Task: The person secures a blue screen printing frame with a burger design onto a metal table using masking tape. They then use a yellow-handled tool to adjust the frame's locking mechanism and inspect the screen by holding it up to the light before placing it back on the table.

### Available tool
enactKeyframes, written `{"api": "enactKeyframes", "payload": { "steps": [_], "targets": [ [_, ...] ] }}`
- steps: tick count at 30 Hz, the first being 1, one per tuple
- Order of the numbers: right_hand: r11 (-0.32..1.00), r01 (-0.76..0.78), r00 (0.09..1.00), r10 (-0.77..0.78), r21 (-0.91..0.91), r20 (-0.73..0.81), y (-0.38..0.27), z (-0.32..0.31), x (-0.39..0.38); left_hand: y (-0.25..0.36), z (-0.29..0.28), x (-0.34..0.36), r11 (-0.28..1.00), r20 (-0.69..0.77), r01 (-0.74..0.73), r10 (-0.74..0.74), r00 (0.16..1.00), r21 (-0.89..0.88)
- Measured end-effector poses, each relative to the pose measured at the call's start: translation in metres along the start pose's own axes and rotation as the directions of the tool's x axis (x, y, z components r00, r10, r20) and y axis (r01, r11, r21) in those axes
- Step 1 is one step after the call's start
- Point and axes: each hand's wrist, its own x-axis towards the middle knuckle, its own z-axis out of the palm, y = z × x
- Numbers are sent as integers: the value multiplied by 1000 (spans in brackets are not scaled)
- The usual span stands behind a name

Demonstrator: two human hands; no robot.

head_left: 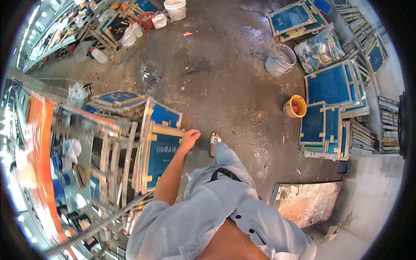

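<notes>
My left hand (190, 138) hangs beside the screen printing frames leaning at my left. Its fingers are loosely curled, and nothing shows in them. Nearest to it is a wooden frame with blue mesh (162, 149), taped at the corners, standing on edge; the hand seems apart from it. Another blue frame (166, 116) stands just beyond. My right hand is out of view. Below me, one foot in a white sandal (215, 140) is on the wet-looking floor (234, 86).
At the right, more blue frames (313, 123) lean in stacks by an orange bucket (294, 106) and a grey bucket (280, 60). A filled clear plastic bag (320, 50) sits behind them. Near my right side is a stained board (307, 201). A cluttered rack with an orange strip (41, 160) lines the left.
</notes>
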Motion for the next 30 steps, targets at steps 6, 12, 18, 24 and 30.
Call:
{"api": "enactKeyframes", "payload": {
  "steps": [6, 12, 18, 24, 30],
  "targets": [
    [818, 570, 819, -556, 82, -143, -517, -111, 10, -99, -82, 45, 565, -20, 330, -484, 875, 756],
    [615, 780, 626, -766, 116, -147, -896, -168, 71, -65, -133, 144, 419, 141, 790, -905, 401, 447],
    [756, 651, 759, -651, -74, 31, -993, -167, 145, 37, -159, 478, 582, 270, 13, -397, 878, 813],
    [943, 203, 978, -186, -263, 91, -934, -191, 246, 281, -170, 872, 971, -11, 117, -117, 993, 209],
    [981, 13, 998, -1, -196, 66, -1159, -244, 338, 362, -201, 1147, 956, -90, -43, 72, 993, 289]
  ]
}}
